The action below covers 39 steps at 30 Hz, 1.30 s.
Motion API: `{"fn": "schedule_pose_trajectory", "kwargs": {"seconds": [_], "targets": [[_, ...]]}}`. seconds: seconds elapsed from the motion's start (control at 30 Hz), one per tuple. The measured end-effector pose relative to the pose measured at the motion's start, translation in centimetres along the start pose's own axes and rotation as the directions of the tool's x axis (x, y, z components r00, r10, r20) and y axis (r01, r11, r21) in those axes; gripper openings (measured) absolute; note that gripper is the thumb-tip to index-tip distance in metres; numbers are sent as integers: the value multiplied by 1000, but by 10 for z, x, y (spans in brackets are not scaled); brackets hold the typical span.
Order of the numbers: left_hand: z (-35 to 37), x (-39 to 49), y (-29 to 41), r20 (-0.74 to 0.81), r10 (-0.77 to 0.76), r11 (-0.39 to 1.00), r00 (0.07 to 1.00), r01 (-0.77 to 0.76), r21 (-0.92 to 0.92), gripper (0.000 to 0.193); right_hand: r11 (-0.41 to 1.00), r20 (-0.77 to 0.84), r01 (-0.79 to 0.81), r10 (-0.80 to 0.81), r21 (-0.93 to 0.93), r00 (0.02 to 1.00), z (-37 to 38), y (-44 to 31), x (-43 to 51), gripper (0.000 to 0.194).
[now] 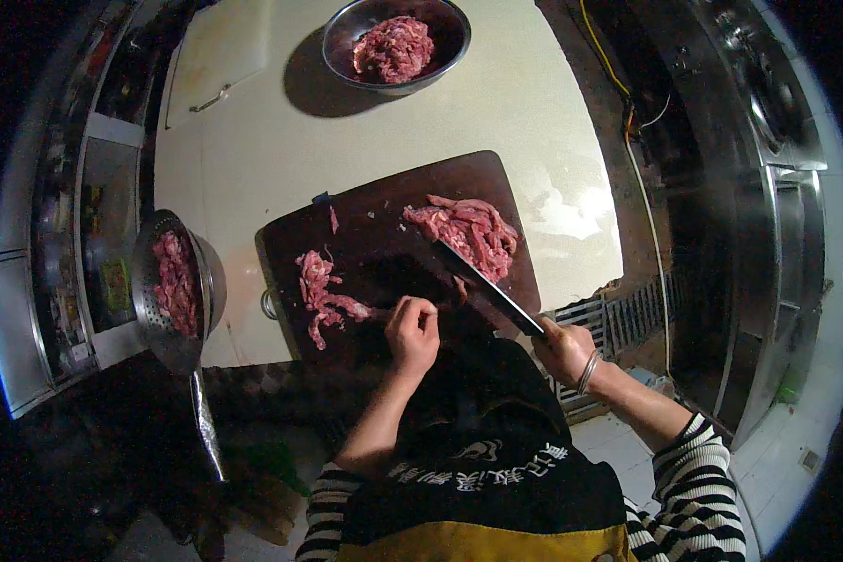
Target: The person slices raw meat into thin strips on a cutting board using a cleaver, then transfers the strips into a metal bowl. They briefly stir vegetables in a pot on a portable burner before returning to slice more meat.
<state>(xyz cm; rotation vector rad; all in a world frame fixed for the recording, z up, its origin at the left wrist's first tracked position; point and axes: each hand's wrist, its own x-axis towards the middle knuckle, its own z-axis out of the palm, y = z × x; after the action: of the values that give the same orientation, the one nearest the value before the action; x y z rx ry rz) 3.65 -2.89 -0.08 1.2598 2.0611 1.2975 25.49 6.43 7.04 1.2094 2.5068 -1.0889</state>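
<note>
My right hand (pixel 566 353) grips the handle of a broad-bladed kitchen knife (pixel 490 286), whose blade slants up and left over a dark cutting board (pixel 393 184). Its far end lies by a heap of cut raw meat strips (pixel 479 235) on the board's right side. Curled near the board's front edge is my left hand (pixel 413 336); a thin end of meat reaches its fingers, but whether they pinch it is hidden. Left of that hand lies a looser group of raw meat pieces (pixel 317 284). One small scrap (pixel 334 219) rests near the board's far edge.
A metal bowl (pixel 456 56) of raw meat stands at the table's far side. On the left, a long-handled perforated strainer (pixel 151 309) holds more meat at the edge of the pale table (pixel 239 175). A white board (pixel 221 49) with a metal handle lies far left.
</note>
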Motion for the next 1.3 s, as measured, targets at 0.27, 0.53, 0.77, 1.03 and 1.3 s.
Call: {"fn": "schedule_pose_trajectory", "kwargs": {"seconds": [0.27, 0.53, 0.77, 1.03, 1.3], "targets": [[0, -38, 0, 160, 302, 906, 940, -335, 259, 12, 999, 78, -1, 5, -54, 997, 9, 6, -9, 19], [14, -39, 11, 346, 154, 869, 926, -294, 399, 25, 999, 56, 44, -43, -32, 998, 5, 2, -10, 19], [-21, -42, -3, 329, 266, 885, 906, -365, 288, 22, 982, 123, 151, -138, -110, 983, 3, -6, -8, 24], [-12, -53, -34, 278, 206, 889, 938, -298, 349, 32, 893, 383, 294, -154, -340, 911, -4, -16, 2, 35], [-12, -54, -36, 354, 96, 921, 930, -218, 323, 38, 937, 349, 187, -77, -294, 934, 23, -44, 40, 31]]}}
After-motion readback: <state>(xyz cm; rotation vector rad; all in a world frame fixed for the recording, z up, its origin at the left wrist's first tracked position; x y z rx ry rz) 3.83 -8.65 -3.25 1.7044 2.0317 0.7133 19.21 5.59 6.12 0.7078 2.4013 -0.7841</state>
